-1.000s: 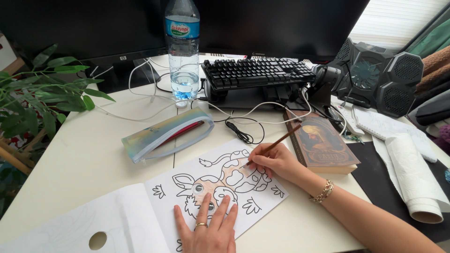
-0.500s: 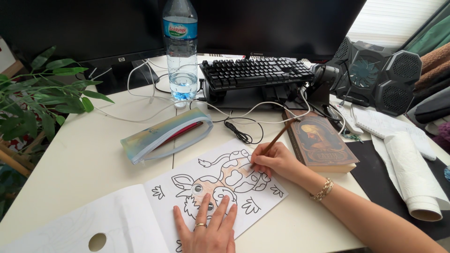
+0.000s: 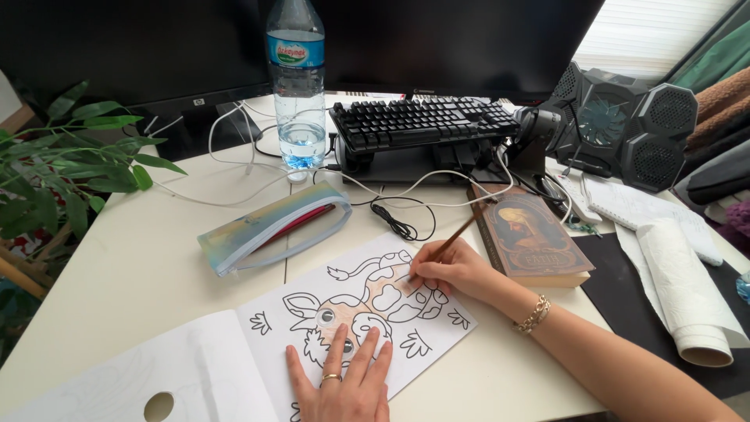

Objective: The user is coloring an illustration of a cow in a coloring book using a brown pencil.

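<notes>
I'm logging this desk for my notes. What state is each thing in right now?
Colouring book: open, cow page partly coloured.
Left hand: flat on the page, pinning it.
Right hand: gripping a pencil, tip on the page.
Pencil case: lying on its side, unzipped.
Water bottle: upright, nearly empty.
Hardcover book: closed, flat.
Paper towel roll: lying down, partly unrolled.
Monitor: dark.
</notes>
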